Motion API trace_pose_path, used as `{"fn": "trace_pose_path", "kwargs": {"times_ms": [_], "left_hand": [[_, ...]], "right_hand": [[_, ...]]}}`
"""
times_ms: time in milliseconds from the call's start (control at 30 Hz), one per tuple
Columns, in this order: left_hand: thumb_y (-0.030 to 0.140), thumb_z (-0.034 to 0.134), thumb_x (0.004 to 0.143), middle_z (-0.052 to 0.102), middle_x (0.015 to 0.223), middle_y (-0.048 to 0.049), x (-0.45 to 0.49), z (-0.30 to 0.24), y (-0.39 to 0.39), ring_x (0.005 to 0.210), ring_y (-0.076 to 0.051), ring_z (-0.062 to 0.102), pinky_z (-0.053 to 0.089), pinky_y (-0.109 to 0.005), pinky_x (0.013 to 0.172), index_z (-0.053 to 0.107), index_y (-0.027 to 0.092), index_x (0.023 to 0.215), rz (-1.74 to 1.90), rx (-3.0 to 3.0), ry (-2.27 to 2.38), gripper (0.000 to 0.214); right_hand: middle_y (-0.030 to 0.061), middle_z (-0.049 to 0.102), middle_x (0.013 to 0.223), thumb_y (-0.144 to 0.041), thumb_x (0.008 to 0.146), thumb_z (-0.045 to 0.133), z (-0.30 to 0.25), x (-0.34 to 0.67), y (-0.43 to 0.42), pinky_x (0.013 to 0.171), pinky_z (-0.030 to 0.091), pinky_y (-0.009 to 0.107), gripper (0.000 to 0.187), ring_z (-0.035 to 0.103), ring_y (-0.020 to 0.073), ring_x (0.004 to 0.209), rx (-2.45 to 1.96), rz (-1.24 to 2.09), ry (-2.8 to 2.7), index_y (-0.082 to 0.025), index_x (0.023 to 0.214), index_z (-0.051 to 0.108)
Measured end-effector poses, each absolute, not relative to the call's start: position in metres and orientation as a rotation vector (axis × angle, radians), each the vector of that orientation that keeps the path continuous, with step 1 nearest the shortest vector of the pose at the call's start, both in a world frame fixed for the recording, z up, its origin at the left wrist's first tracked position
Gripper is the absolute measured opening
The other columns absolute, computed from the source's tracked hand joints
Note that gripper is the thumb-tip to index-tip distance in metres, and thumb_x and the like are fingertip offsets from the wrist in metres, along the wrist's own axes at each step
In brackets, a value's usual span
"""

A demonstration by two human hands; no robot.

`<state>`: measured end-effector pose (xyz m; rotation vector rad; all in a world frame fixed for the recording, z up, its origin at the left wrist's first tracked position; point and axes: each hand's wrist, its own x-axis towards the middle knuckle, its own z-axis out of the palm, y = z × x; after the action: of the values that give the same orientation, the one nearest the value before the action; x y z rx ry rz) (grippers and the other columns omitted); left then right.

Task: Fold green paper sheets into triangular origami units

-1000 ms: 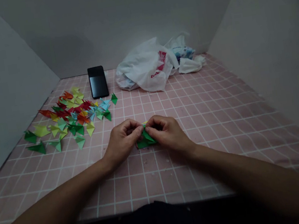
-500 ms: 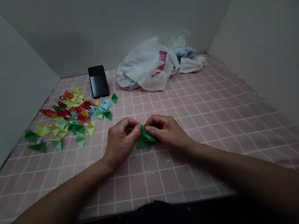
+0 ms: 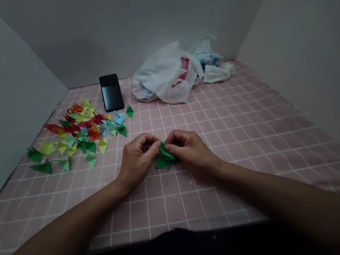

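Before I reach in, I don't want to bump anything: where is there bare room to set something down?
Most room: the cloth behind and right of the right hand, up to the white bag. Smaller: left of the left hand, nearer than the folded papers. Crowded: back left, folded papers and phone; between the hands, green paper.

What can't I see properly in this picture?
In the head view:
Green paper: partly hidden by the left hand and right hand.
White bag: its crumpled plastic mostly hides whatever is inside.
Left arm: cut off by the picture's edge.
Specks on the pink tablecloth: too small to identify.
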<state>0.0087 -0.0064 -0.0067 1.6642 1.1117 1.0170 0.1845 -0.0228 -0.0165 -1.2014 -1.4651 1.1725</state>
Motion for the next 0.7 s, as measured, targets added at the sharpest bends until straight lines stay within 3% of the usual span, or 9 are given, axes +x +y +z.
{"fn": "trace_pose_path", "kwargs": {"times_ms": [367,700], "left_hand": [[0.028,0.071,0.083,0.067,0.07,-0.0001,0.0089,-0.0085,-0.0057,0.065,-0.013,0.061,0.048,-0.024,0.06,0.068,0.018,0.077,1.005,1.685,1.129,0.013],[0.022,0.068,0.086,0.067,0.072,-0.0004,0.0067,-0.0092,-0.0046,0.065,-0.013,0.062,0.048,-0.024,0.061,0.066,0.018,0.077,1.084,1.91,1.131,0.01]], "right_hand": [[-0.0018,0.056,0.067,-0.027,0.081,0.062,-0.0181,0.1826,-0.0256,0.06,0.039,0.027,0.013,0.049,0.0126,0.064,-1.203,1.082,-1.512,-0.018,0.071,0.059],[-0.0027,0.054,0.068,-0.033,0.078,0.066,-0.0168,0.1833,-0.0227,0.056,0.037,0.026,0.016,0.048,0.0115,0.063,-1.172,1.256,-1.388,-0.018,0.075,0.059]]}}
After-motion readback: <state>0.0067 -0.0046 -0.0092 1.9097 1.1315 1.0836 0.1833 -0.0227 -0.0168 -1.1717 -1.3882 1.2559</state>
